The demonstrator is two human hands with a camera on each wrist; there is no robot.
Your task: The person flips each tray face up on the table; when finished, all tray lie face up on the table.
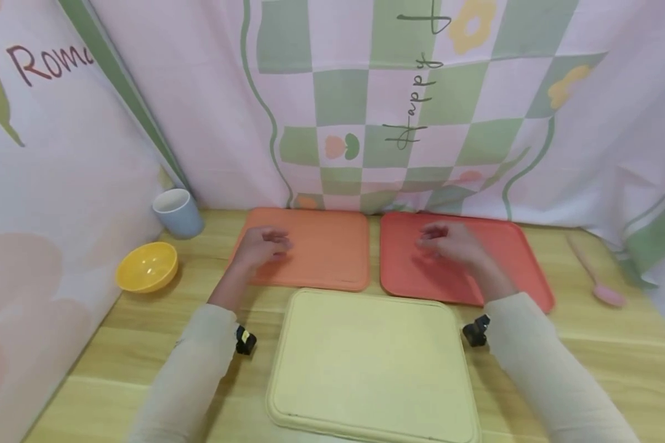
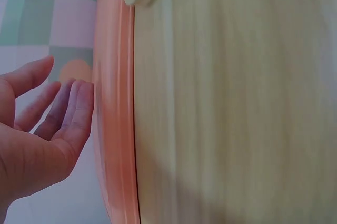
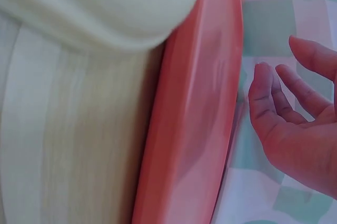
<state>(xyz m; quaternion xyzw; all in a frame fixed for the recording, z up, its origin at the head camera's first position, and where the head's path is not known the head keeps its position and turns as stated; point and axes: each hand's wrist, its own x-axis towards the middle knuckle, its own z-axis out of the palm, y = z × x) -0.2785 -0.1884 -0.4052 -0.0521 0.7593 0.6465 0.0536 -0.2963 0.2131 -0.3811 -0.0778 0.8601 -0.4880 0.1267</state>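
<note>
My left hand point(image 1: 261, 247) hovers over the left part of an orange tray point(image 1: 327, 249), its fingers loosely bent and holding nothing. Above a red tray point(image 1: 504, 258) is my right hand point(image 1: 449, 243), also with nothing in its relaxed fingers. Both wrist views show a gap between thumb and fingers, in the left hand point(image 2: 47, 124) as in the right hand point(image 3: 295, 118). A pale yellow tray point(image 1: 371, 363) lies nearest to me, between the two forearms. Its far edge sits close to the near edges of the other trays.
On the left stand a yellow bowl point(image 1: 147, 267) and a blue-grey cup point(image 1: 178, 213). A pink spoon point(image 1: 606, 294) lies at the far right of the wooden table point(image 1: 105, 363). A patterned curtain point(image 1: 338, 98) hangs behind the trays and along the left side.
</note>
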